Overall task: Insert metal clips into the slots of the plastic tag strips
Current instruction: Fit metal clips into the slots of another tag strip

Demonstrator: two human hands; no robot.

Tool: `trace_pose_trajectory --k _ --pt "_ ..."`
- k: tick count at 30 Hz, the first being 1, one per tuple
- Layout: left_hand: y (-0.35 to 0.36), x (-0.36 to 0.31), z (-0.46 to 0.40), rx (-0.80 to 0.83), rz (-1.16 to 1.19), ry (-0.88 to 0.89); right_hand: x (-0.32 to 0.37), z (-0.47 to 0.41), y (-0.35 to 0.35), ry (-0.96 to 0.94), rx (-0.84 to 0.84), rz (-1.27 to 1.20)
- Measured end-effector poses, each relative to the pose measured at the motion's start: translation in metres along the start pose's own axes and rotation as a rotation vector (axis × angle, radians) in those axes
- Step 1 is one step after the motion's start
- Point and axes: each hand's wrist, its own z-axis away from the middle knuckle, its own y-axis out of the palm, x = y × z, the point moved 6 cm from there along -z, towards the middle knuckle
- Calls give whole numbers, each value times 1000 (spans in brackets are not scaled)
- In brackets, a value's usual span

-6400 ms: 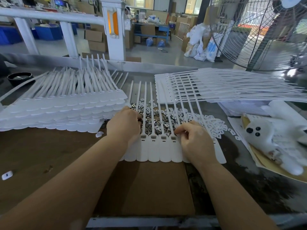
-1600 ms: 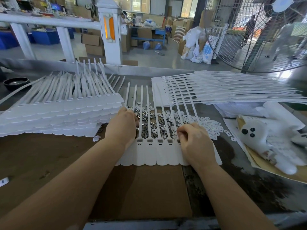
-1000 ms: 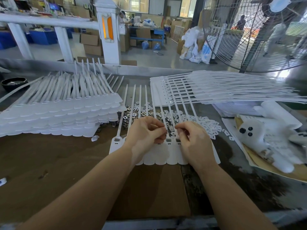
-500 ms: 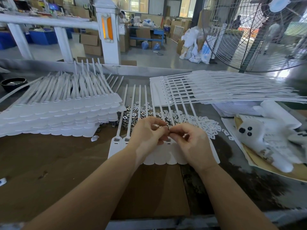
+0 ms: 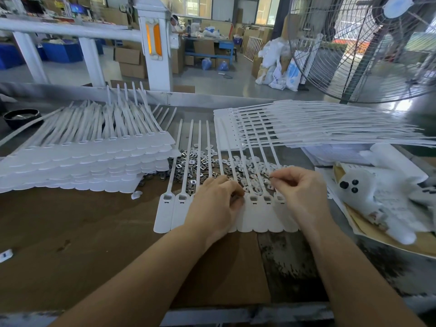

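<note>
Since 0.5 s ago both hands separated | left hand [image 5: 215,204] fingers curled, pressing a slot on the tag strip sheet [image 5: 257,218]; held item not visible | right hand [image 5: 299,192] pinches something small, unclear | sheet flat on cardboard [image 5: 118,244]; tails point away, long axis near-to-far | metal clips [image 5: 195,161] piled beneath tails | two stacks flanking: left stack [image 5: 82,159], right stack [image 5: 306,126]

We have one view only, from a wide-angle camera worn on the head. It looks forward and down along both forearms, close over the surface [image 5: 77,234], with both hands near the middle. The factory floor and a fan [image 5: 368,43] curve across the top.
</note>
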Motion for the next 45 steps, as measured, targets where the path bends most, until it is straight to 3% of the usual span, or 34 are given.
trace_pose_trajectory --k 12,18,33,38,45 --pt "0 -2 -1 7 -10 17 -6 -8 -14 71 277 455" --pt "0 -3 -1 9 -17 25 -6 -9 -10 73 376 541" --pt "0 -1 -1 12 15 4 -4 -4 -6 48 166 530" --pt "-11 9 -9 -48 71 -116 8 6 21 -96 121 520" --pt "-45 50 -21 -119 -141 -284 2 13 34 -164 77 536"
